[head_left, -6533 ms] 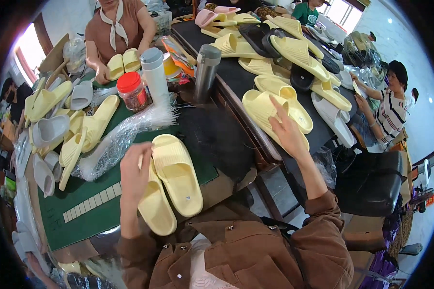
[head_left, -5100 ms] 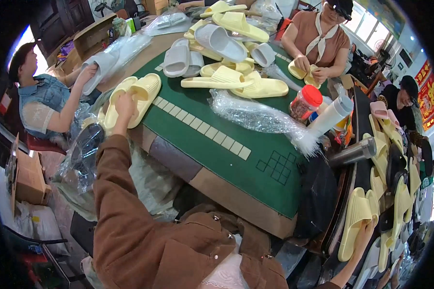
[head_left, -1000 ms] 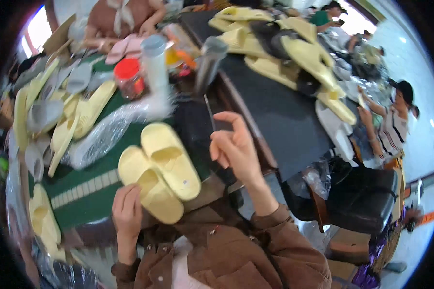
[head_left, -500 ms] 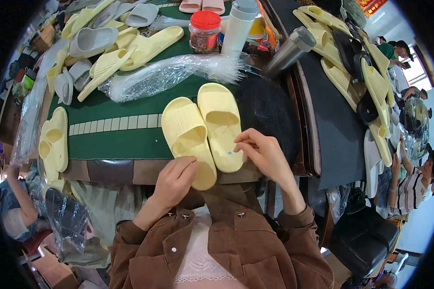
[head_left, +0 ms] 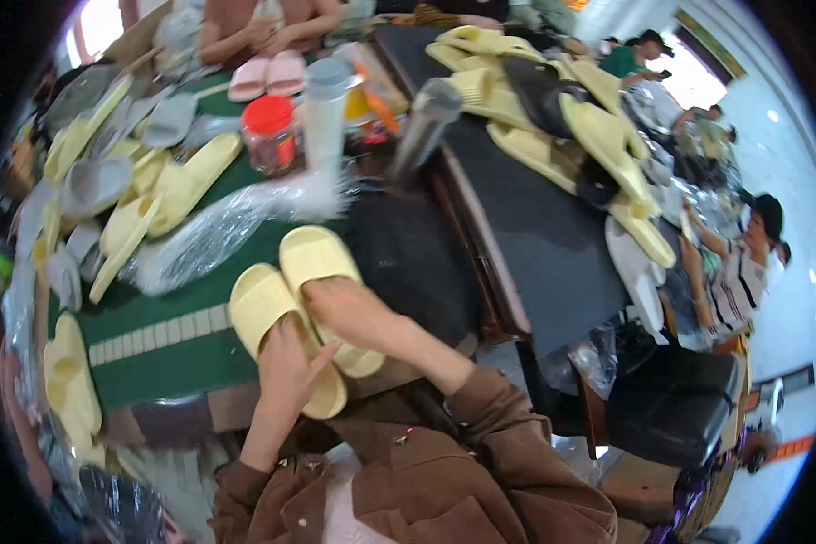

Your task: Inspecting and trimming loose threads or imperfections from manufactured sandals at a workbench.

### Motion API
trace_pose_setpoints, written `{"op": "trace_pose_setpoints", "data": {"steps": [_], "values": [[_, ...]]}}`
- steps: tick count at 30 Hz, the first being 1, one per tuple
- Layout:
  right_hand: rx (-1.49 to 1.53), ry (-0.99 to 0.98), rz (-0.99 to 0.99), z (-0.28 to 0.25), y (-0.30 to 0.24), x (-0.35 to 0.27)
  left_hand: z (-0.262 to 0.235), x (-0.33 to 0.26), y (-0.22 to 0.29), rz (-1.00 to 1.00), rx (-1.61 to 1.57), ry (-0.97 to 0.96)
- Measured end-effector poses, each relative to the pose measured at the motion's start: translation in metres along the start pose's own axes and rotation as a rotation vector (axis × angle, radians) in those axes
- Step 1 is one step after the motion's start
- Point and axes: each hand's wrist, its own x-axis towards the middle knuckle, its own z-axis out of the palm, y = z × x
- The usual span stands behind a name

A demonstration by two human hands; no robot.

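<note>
A pair of pale yellow slippers lies side by side in front of me, overhanging the table's front edge, toes pointing away. My left hand (head_left: 284, 358) reaches into the left slipper (head_left: 261, 295); its fingers go under the strap, and its thumb sticks out to the right over the footbed. Under the strap of the right slipper (head_left: 315, 252) go the fingers of my right hand (head_left: 349, 311), its back facing up. The straps hide the fingertips of both hands, so how far they are closed does not show.
Beyond the slippers lies a clear plastic bundle (head_left: 218, 231). Behind it stand a red-lidded jar (head_left: 270, 136), a pale bottle (head_left: 325, 113) and a steel tumbler (head_left: 426, 127). More yellow and grey slippers are piled at left. Slippers cover the dark table (head_left: 553, 245) at right; people sit beyond.
Both hands have moved from the heel ends into the slippers, under the straps. My view has turned, so the whole scene shifts left and lower in the picture.
</note>
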Motion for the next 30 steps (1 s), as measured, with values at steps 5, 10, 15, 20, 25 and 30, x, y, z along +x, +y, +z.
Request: {"op": "trace_pose_setpoints", "data": {"steps": [5, 10, 15, 20, 25, 30], "values": [[0.197, -0.051, 0.128, 0.004, 0.001, 0.009, -0.006, 0.016, -0.001, -0.101, -0.008, -0.086], [0.263, -0.012, 0.189, 0.008, 0.004, 0.008, -0.016, 0.027, 0.003, -0.158, -0.041, -0.231], [0.116, 0.084, 0.127, 0.024, 0.006, 0.007, -0.01, 0.022, -0.001, -0.089, 0.005, -0.179], [0.129, 0.21, 0.09, 0.027, -0.002, 0.002, -0.015, 0.016, -0.005, -0.069, 0.004, -0.174], [0.16, 0.152, 0.165, 0.027, -0.004, 0.004, 0.0, 0.022, -0.007, -0.214, 0.067, -0.178], [0.137, 0.032, 0.189, 0.012, -0.012, -0.006, 0.004, 0.034, -0.009, -0.363, 0.044, -0.292]]}}
